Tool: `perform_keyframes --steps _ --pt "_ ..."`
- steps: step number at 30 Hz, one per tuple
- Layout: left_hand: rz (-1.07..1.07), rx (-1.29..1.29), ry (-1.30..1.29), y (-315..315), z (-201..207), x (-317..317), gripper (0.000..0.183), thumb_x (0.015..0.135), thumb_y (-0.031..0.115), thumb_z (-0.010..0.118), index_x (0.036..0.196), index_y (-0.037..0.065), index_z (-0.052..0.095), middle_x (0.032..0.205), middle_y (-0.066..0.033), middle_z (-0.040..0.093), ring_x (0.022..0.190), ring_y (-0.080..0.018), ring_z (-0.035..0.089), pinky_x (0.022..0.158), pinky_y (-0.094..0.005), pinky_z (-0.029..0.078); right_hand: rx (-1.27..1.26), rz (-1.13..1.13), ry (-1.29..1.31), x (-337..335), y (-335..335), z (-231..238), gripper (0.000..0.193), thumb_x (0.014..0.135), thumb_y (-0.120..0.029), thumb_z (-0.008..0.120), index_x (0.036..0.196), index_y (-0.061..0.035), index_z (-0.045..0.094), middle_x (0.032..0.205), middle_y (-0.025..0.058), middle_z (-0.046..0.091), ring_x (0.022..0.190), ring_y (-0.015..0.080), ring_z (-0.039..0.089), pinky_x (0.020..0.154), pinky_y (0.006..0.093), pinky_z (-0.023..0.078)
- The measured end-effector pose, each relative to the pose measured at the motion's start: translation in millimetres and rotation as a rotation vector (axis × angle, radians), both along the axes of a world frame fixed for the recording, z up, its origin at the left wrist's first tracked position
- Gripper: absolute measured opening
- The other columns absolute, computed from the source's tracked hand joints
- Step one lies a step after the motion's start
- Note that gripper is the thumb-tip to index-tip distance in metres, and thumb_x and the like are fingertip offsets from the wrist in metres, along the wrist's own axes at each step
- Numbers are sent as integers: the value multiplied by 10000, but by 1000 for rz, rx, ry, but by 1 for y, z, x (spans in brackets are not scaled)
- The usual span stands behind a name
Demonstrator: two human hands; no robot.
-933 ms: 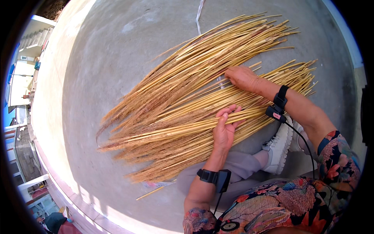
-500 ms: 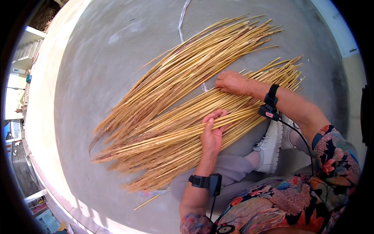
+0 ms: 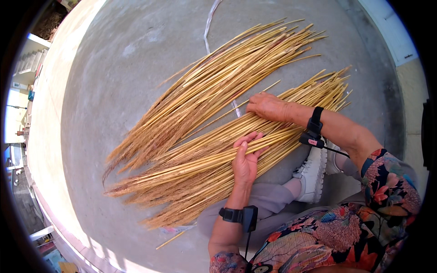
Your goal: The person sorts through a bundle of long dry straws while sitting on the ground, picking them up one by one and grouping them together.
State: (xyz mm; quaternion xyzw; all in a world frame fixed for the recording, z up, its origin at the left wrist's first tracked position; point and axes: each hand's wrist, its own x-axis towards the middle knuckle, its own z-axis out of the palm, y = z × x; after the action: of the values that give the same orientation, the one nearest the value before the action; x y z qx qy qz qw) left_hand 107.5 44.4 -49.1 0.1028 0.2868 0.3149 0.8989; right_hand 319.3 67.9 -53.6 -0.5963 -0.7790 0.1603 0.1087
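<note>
My left hand (image 3: 246, 164), palm up, holds a small bunch of dry yellow reed stalks (image 3: 207, 160) with feathery brown heads. The thumb lies over them and the fingers curl behind. This bunch rests above the near pile of reed stalks (image 3: 214, 185), its plumes pointing left. My right hand (image 3: 267, 107) is closed at the far edge of that pile, palm down, its fingertips partly hidden. A single reed stalk (image 3: 217, 119) runs past those fingers, slightly apart from the pile. Beyond lies a second pile of reed stalks (image 3: 223, 68).
Grey concrete floor (image 3: 123, 82) surrounds the piles. A clear plastic strip (image 3: 209, 25) extends from beneath the far pile. One loose stalk piece (image 3: 170, 240) lies near my left knee. My white shoe (image 3: 313, 175) is close to the near pile's right part.
My right hand has shifted slightly left and nearer. A single stalk now stands out from the near pile's far edge, in the gap between piles. My left hand keeps its bunch.
</note>
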Motion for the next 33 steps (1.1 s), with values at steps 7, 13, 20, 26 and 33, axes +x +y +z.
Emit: perform_keyframes --steps 7,13,20,26,33 --pt "-4 2 52 1 2 0 172 913 145 403 1050 58 460 1155 -184 487 1122 -346 469 855 -524 476 -79 -99 5 35 2 12 182 775 -87 536 953 -82 569 922 91 551 847 288 557 762 393 427" --pt "-13 29 75 1 9 3 167 914 153 411 1047 61 454 1141 -177 493 1115 -335 475 852 -520 482 57 -153 14 38 18 19 220 755 -84 552 976 -80 561 916 71 548 911 256 532 777 357 414" --pt "-13 68 119 -5 21 7 155 900 186 449 1026 97 461 1127 -138 519 1108 -315 479 831 -507 486 226 -224 -265 33 57 15 93 743 -130 542 827 -104 572 837 49 551 869 211 524 780 337 375" --pt "-19 99 144 -3 21 7 150 899 186 446 1018 95 457 1124 -140 521 1095 -303 489 798 -509 496 161 -170 -290 38 41 12 79 730 -128 557 793 -104 597 842 46 563 866 203 529 729 337 395" --pt "-15 134 181 -6 26 9 167 910 185 405 1023 70 453 1117 -158 514 1077 -310 498 776 -499 506 190 -21 -215 19 14 19 94 713 -143 573 791 -96 596 815 35 542 856 193 537 657 315 428"
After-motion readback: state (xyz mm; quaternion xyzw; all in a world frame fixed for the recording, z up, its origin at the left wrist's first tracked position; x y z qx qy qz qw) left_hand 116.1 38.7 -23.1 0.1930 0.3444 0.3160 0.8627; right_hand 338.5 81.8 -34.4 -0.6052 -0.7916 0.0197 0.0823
